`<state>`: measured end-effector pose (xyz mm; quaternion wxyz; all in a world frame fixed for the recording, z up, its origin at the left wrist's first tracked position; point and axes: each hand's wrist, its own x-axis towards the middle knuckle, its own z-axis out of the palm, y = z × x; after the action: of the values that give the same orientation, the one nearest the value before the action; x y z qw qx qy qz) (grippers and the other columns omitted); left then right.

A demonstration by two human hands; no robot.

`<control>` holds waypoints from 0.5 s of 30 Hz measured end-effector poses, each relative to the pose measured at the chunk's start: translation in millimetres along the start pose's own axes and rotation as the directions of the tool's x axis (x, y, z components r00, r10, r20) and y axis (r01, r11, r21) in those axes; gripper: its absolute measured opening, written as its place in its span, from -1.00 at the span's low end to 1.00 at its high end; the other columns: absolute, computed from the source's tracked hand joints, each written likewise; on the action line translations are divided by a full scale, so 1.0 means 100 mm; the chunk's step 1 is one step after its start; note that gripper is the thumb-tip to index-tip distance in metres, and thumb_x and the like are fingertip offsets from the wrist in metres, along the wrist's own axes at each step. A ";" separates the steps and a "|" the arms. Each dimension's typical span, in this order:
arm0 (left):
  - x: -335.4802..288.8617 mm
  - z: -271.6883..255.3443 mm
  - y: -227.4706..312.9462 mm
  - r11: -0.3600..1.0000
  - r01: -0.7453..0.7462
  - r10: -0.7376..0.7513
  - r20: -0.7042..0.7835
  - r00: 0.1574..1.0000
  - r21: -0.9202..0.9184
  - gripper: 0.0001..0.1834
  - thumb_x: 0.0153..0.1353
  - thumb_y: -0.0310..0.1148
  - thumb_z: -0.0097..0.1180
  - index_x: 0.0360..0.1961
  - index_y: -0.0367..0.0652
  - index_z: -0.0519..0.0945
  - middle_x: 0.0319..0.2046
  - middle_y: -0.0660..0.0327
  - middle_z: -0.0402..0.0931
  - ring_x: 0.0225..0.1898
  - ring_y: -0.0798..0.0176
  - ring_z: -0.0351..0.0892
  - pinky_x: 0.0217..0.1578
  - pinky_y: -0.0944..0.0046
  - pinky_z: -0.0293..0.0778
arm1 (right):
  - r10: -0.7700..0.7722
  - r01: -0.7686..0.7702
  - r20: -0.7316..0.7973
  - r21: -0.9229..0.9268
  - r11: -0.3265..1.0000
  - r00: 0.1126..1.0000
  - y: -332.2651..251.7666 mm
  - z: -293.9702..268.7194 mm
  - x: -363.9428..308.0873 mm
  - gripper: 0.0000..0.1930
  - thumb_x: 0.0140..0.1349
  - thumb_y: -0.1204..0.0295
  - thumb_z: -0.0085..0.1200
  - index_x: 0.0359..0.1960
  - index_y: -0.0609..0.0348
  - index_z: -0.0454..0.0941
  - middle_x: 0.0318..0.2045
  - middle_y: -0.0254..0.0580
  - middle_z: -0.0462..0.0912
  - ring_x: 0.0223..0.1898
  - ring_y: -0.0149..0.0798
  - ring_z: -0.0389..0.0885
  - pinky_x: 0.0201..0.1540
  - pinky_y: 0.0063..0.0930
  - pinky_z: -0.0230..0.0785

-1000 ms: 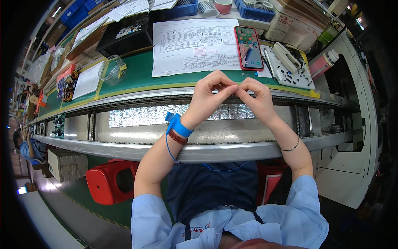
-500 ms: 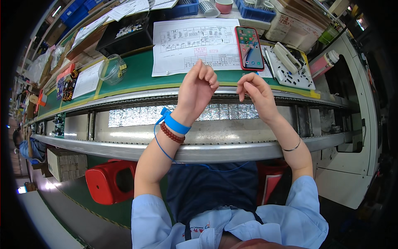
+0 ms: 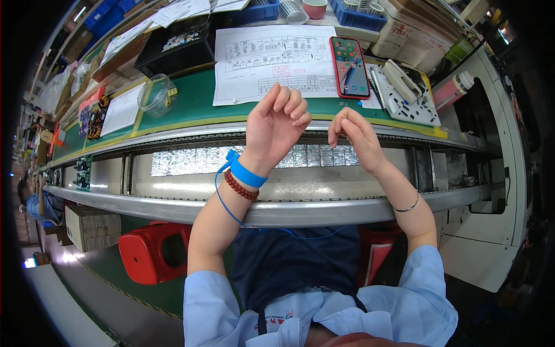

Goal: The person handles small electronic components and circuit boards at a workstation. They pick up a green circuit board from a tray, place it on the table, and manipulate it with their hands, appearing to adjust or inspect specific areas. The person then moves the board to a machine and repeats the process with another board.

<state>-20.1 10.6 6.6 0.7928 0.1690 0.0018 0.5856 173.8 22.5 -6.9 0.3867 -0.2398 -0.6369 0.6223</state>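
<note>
My left hand (image 3: 276,128) hovers above the conveyor, palm up, its fingers loosely curled and apart with nothing in the palm. A blue wrist strap (image 3: 247,173) with a thin cord and a reddish bead bracelet (image 3: 240,185) circle that wrist. To its right, my right hand (image 3: 357,137) hangs over the far rail with fingers bent in and thumb against them; whatever they may hold is hidden. Beneath both hands, a strip of shiny silver sheet (image 3: 199,160) lies along the conveyor (image 3: 191,188). Past the hands is a printed drawing sheet (image 3: 245,84).
A red-cased phone (image 3: 351,72) lies on the drawing's right edge. Farther right sits a white tray (image 3: 399,107) with small black parts. At left are a clear round tub (image 3: 153,101) and a black bin (image 3: 167,55). Circuit boards (image 3: 82,173) stand on the conveyor's left part.
My left hand has turned slightly, its fingers shifting a little right. My right hand's fingers have dropped slightly and curled in more.
</note>
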 end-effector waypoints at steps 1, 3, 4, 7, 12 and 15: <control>0.00 0.00 0.00 1.000 0.001 -0.001 0.003 1.000 -0.002 -0.61 0.39 -0.22 -0.37 -0.62 -0.05 0.10 -0.58 0.32 0.05 -0.52 0.38 0.01 -0.44 0.38 0.11 | -0.002 0.002 0.001 -0.002 1.000 1.000 0.01 0.00 0.00 -0.74 0.36 0.29 -0.29 -0.39 0.21 0.31 -0.50 -0.28 0.45 -0.43 -0.45 0.44 -0.30 -0.58 0.33; 0.00 0.00 0.00 1.000 0.005 -0.004 0.009 1.000 -0.007 -0.61 0.39 -0.22 -0.37 -0.62 -0.06 0.10 -0.58 0.32 0.05 -0.52 0.38 0.02 -0.44 0.38 0.11 | -0.006 0.006 0.003 -0.006 1.000 1.000 0.02 0.00 0.00 -0.74 0.37 0.28 -0.29 -0.40 0.20 0.30 -0.50 -0.29 0.45 -0.43 -0.45 0.43 -0.30 -0.58 0.32; 0.00 0.00 0.00 1.000 0.003 -0.003 0.008 1.000 -0.001 -0.62 0.39 -0.23 -0.37 -0.62 -0.06 0.10 -0.58 0.32 0.05 -0.52 0.38 0.02 -0.44 0.38 0.11 | -0.008 0.008 0.009 -0.011 1.000 1.000 0.01 0.00 0.00 -0.73 0.37 0.28 -0.29 -0.40 0.20 0.30 -0.50 -0.29 0.44 -0.43 -0.46 0.43 -0.30 -0.58 0.32; 0.00 -0.01 0.00 1.000 0.001 -0.001 0.005 1.000 0.015 -0.62 0.39 -0.23 -0.37 -0.61 -0.06 0.11 -0.58 0.32 0.05 -0.52 0.37 0.03 -0.44 0.38 0.12 | -0.015 0.016 0.024 -0.036 0.999 1.000 0.00 0.00 -0.01 -0.72 0.37 0.26 -0.30 -0.41 0.19 0.28 -0.50 -0.28 0.43 -0.44 -0.46 0.42 -0.32 -0.58 0.32; 0.00 -0.06 -0.01 0.996 0.000 -0.002 0.034 0.999 0.084 -0.67 0.38 -0.20 -0.32 -0.53 -0.10 0.22 -0.52 0.29 0.17 -0.46 0.36 0.15 -0.41 0.38 0.18 | -0.047 0.048 0.020 -0.053 0.997 0.999 0.02 -0.02 -0.02 -0.76 0.37 0.31 -0.26 -0.39 0.21 0.28 -0.48 -0.29 0.43 -0.43 -0.47 0.41 -0.34 -0.59 0.32; -0.02 -0.01 -0.07 0.968 -0.025 0.051 -0.097 0.994 0.251 -0.85 0.30 -0.29 -0.11 -0.32 -0.15 0.33 -0.38 0.27 0.30 -0.34 0.38 0.30 -0.31 0.38 0.29 | -0.072 0.044 -0.175 -0.160 0.986 0.982 -0.02 0.06 -0.02 -0.84 0.31 0.41 -0.14 -0.32 0.26 0.36 -0.46 -0.32 0.43 -0.42 -0.49 0.40 -0.35 -0.61 0.31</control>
<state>-14.5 7.5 3.3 0.7526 0.2372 0.1128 0.6039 170.6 16.7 -4.5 0.4410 -0.3057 -0.6526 0.5349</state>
